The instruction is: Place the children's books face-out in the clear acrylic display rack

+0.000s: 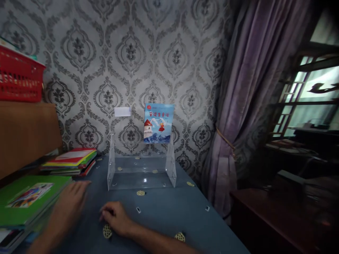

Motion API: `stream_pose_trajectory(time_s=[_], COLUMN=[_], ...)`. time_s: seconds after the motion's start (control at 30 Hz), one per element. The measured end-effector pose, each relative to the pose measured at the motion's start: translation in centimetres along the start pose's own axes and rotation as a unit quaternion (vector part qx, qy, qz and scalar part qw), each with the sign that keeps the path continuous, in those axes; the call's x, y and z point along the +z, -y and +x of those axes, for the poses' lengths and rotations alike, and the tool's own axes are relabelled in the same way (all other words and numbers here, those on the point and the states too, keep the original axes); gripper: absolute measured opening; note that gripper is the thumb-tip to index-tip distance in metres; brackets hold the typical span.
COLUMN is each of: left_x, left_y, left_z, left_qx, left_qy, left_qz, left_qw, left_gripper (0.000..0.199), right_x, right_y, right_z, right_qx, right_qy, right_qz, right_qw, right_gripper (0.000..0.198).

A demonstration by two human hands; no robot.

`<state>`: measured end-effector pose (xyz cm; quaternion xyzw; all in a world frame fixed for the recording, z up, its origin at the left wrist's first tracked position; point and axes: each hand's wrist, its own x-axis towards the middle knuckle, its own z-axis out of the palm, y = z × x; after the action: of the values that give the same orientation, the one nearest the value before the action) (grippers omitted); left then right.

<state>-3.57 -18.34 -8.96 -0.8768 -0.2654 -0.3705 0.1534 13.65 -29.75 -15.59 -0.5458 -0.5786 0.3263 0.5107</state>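
the green book (57, 185) lies to the left of the fingers of the left hand (75, 195), which is the nearer hand and overlaps the book's right side in this view; blur hides whether they touch. its left side runs out of view, so i cannot tell its long axis. the left hand's fingers point forward, too smeared to tell whether they are spread or pressed together. the right hand (115, 216) is over the table (159, 218), farther from the book, fingers in a loose curl, a gap by the thumb and nothing seen in it.

counted: two hands, one green book on top of a near pile, one clear rack (171, 167) ahead of the hands, one blue book (159, 123) upright at the rack's upper right, one white label (122, 112) at its upper left, and one farther pile of books (76, 157), too blended to count singly.
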Motion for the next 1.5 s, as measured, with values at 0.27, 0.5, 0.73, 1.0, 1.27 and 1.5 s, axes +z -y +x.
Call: stream_pose_trajectory(time_s=[0.27, 0.5, 0.73, 1.0, 1.27, 1.5], left_x=[-5.8, -7.0, -7.6, -9.0, -9.6, -9.9], left_y=[9.3, 10.7, 12.5, 12.7, 12.1, 13.2], left_z=[-3.8, -4.7, -6.0, -6.6, -6.0, -6.0], left_qx=[-0.294, -0.320, -0.280, -0.225, -0.181, -0.226], left_qy=[0.154, 0.268, 0.306, 0.320, 0.282, 0.231], left_qz=[0.120, 0.065, 0.040, -0.006, 0.024, -0.004], left_qw=[0.936, 0.906, 0.909, 0.920, 0.942, 0.946], left_gripper=[0.062, 0.059, 0.073, 0.100, 0.084, 0.061], right_x=[-0.5, -0.8, -1.1, -1.2, -1.2, -1.2], right_y=[1.0, -0.1, -0.2, 0.3, 0.6, 0.6], right_z=[0.1, 0.8, 0.7, 0.6, 0.4, 0.4], right_qx=[-0.018, -0.026, -0.038, -0.048, -0.039, -0.045], right_qy=[0.004, 0.043, 0.060, 0.059, 0.055, 0.044], right_qz=[-0.031, 0.000, -0.003, -0.038, -0.030, -0.033], right_qw=[0.999, 0.999, 0.998, 0.996, 0.997, 0.997], right_gripper=[0.020, 0.020, 0.028, 0.034, 0.034, 0.031])
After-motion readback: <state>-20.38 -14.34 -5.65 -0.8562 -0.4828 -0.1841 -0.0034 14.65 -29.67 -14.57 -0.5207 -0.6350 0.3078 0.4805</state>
